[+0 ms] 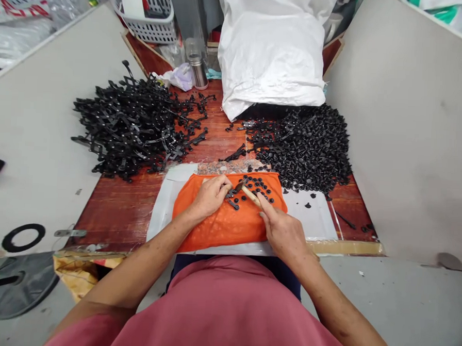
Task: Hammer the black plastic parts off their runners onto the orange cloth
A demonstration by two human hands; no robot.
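My left hand (210,195) rests on an orange cloth (224,221), its fingers curled round a small black plastic piece (230,194). My right hand (280,230) grips a small wooden-handled tool (249,193), whose dark head points at that piece. Several small black round parts (259,186) lie scattered on the cloth just beyond both hands. The cloth covers a white sheet (317,219) on a reddish wooden surface (120,208).
A heap of black plastic frames (133,124) lies at the back left; a heap of small black round parts (308,146) at the back right. Behind them stand a white sack (272,46), a steel flask (198,70) and a plastic basket (150,11). Grey boards flank both sides.
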